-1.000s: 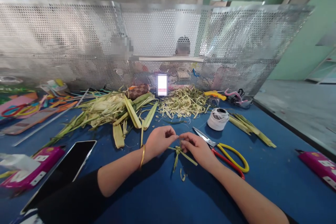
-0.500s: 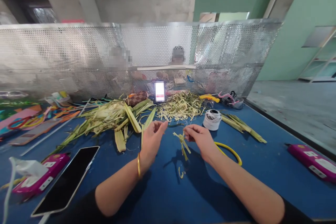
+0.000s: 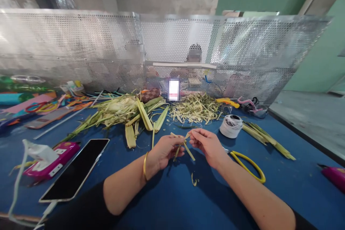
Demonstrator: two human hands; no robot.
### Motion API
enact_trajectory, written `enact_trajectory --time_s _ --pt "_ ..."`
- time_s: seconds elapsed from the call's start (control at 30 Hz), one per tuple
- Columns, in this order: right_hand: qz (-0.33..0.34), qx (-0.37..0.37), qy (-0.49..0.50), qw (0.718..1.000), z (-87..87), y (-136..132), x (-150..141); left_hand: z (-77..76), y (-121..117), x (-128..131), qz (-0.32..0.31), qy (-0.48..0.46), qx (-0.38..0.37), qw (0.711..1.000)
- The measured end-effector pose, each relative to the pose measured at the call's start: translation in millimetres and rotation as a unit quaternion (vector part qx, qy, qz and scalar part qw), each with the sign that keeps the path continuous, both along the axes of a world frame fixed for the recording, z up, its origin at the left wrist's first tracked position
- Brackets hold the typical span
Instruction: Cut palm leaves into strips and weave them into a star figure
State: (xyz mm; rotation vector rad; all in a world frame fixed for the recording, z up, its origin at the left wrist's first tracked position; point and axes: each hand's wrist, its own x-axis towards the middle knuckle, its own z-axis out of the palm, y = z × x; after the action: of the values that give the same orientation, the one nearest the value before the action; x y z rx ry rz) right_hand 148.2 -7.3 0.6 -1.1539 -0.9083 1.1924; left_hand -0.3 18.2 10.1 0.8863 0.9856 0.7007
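Between my hands, above the blue table, is a small knotted piece of pale green leaf strips (image 3: pixel 189 152), its ends sticking out several ways. My left hand (image 3: pixel 165 151), with a gold bangle (image 3: pixel 145 166) at the wrist, is closed on it. The fingertips of my right hand (image 3: pixel 207 145) pinch a strip end at its upper right. Partly under my right forearm lie scissors (image 3: pixel 249 165); a yellow handle shows, the blades are mostly hidden. Just beyond my right hand stands a spool of white thread (image 3: pixel 231 126). Below the hands lies a curled leaf scrap (image 3: pixel 194 179).
A heap of long leaves (image 3: pixel 118 111) and a pile of shredded strips (image 3: pixel 196 107) lie at the back before a perforated metal screen (image 3: pixel 172 36). At left are a phone (image 3: pixel 77 169) and a magenta power strip (image 3: pixel 54 161). Leaf stalks (image 3: pixel 269 140) lie at right.
Half a second ago my left hand was apart and the leaf piece hung from my right hand. Now my left hand has come back and holds it too. The view has shifted.
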Motion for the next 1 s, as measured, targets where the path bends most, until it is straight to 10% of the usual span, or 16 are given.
enact_trajectory --time_s 0.13,0.57,0.73,0.83,1.0 --pt "0.030 -0.056 0.060 0.996 -0.6 -2 10 -1.3 2 0 -0.039 0.025 -0.042 0.998" --pt "-0.011 -0.143 0.113 0.983 -9.7 6 25 -1.2 0 6 -0.023 0.191 0.140 0.971" --pt "-0.079 -0.025 -0.123 0.989 -6.4 16 45 -1.2 5 3 0.005 0.189 0.124 0.974" --pt "-0.085 0.051 -0.340 0.935 4.4 8 64 0.4 9 -1 0.019 0.182 0.116 0.976" --pt "-0.017 -0.062 -0.738 0.672 11.2 -38 89 6.5 14 -8 0.039 0.166 0.104 0.980"
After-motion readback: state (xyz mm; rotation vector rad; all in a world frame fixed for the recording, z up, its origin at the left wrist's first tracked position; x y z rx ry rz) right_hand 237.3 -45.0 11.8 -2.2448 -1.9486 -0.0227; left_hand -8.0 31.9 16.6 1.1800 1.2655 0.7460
